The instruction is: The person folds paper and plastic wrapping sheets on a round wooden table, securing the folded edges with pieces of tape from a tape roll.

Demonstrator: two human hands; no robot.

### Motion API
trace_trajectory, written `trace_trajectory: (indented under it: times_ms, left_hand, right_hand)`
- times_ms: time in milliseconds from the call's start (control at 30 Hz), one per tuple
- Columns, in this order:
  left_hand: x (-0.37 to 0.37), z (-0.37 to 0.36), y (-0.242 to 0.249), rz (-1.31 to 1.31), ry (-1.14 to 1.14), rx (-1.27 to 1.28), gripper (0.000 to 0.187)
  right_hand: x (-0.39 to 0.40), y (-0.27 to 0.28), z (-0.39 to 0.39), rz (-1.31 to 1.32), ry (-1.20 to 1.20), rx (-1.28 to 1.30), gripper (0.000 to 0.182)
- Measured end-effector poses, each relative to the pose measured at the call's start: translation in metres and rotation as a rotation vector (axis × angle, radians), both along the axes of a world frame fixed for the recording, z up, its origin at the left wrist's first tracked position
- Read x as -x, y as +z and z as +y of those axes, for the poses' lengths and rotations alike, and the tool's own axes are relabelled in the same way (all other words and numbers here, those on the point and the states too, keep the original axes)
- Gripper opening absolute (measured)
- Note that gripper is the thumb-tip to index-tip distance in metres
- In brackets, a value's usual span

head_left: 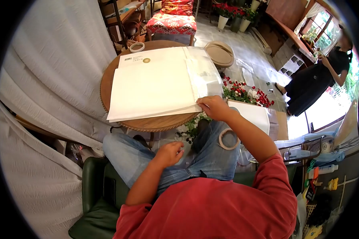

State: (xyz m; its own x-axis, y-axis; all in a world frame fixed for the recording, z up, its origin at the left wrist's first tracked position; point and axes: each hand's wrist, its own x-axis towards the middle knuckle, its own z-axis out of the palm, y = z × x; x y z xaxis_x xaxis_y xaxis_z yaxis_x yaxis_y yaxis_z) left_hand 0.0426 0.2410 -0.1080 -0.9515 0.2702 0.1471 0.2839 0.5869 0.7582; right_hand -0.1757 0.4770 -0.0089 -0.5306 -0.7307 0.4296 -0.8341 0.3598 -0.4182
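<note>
My right hand (214,108) pinches the near right corner of a large white sheet (153,91) on a round wooden table (159,125). Beneath it lie other white sheets; the one at the back bears a barcode and a round gold mark. Along their right side is clear plastic film (205,73). Over my lap, my left hand (169,154) holds nothing, its fingers loosely curled and slightly apart. A roll of tape (221,138) rests on my right thigh. Another tape roll (137,44) sits at the table's far left edge.
Red and white flowers (243,92) and a white board (251,115) are right of the table. A round beige stool (219,54) stands behind it. White curtains (56,75) hang at left. A person in dark clothing (317,81) stands at far right.
</note>
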Motion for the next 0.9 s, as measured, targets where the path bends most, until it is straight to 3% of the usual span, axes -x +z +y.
trace_trajectory:
  times_ms: [100, 300, 533, 633, 700, 733, 767, 833, 867, 900]
  left_hand:
    - [0.001, 0.001, -0.003, -0.007, -0.01, 0.014, 0.023]
    - [0.002, 0.001, -0.001, -0.02, -0.016, 0.015, 0.023]
    - [0.003, 0.001, -0.002, -0.005, -0.01, -0.017, 0.024]
    - [0.004, 0.001, -0.007, -0.022, -0.022, 0.024, 0.027]
    - [0.003, 0.002, -0.007, -0.066, -0.005, 0.003, 0.028]
    - [0.003, 0.003, -0.006, -0.106, 0.015, -0.02, 0.029]
    - [0.003, 0.004, -0.005, -0.104, 0.011, -0.019, 0.029]
    - [0.004, 0.009, 0.0, -0.228, 0.078, -0.495, 0.035]
    - [0.007, 0.008, 0.003, -0.226, 0.07, -0.494, 0.035]
    - [0.012, 0.004, 0.014, -0.246, 0.107, -0.851, 0.042]
  right_hand:
    - [-0.003, 0.013, -0.003, -0.172, -0.176, -0.052, 0.015]
    - [0.009, 0.03, -0.007, -0.38, -0.294, 0.007, 0.019]
    - [0.017, 0.031, -0.008, -0.399, -0.332, 0.098, 0.021]
    - [0.02, 0.036, -0.002, -0.27, -0.299, 0.018, 0.015]
    - [0.025, 0.046, 0.008, 0.178, -0.067, 0.081, 0.008]
    - [0.023, 0.056, 0.015, 0.264, -0.074, -0.073, 0.012]
    - [0.02, 0.065, 0.018, 0.265, -0.077, -0.073, 0.012]
    - [0.013, 0.077, 0.026, 0.498, 0.035, -0.101, 0.012]
    - [0.008, 0.077, 0.029, 0.536, 0.047, -0.107, 0.013]
    - [0.003, 0.079, 0.033, 0.54, 0.04, -0.108, 0.013]
